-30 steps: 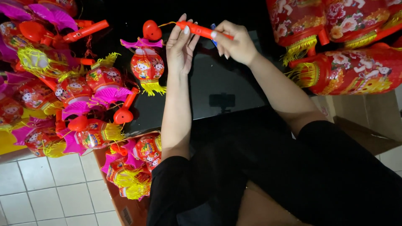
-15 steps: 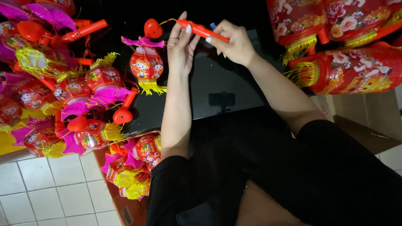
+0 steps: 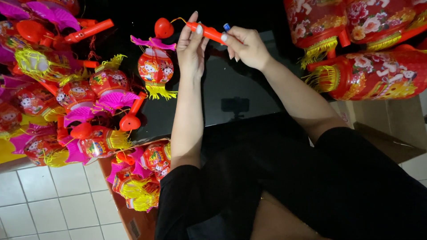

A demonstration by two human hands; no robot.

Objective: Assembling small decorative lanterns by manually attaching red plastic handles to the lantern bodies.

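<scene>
At the far left, a heap of small lanterns (image 3: 66, 102) covers the dark glossy tabletop (image 3: 249, 84): red printed paper bodies, magenta pleated fans, yellow fringe and smooth orange plastic handles. Below it, an open cardboard box (image 3: 129, 213) holds more of them, standing on a floor of pale square tiles (image 3: 49, 200).

Near the centre, one small red lantern (image 3: 155, 66) hangs beside your left hand (image 3: 191, 49). It has a rounded printed body, a magenta fan on top and yellow fringe below. A thin wire runs from its red heart-shaped cap (image 3: 163, 28) to the orange handle stick (image 3: 207, 32).

Your left hand is raised with the forearm upright; its fingers pinch the stick's near end. Your right hand (image 3: 247, 44) is curled, thumb and fingertips gripping the same stick at its other end, near a blue cap (image 3: 226, 27). Both sleeves are black.

At the right, larger cylindrical red lanterns (image 3: 369, 75) with floral print and gold fringe lie above a brown cardboard box (image 3: 387, 142).
</scene>
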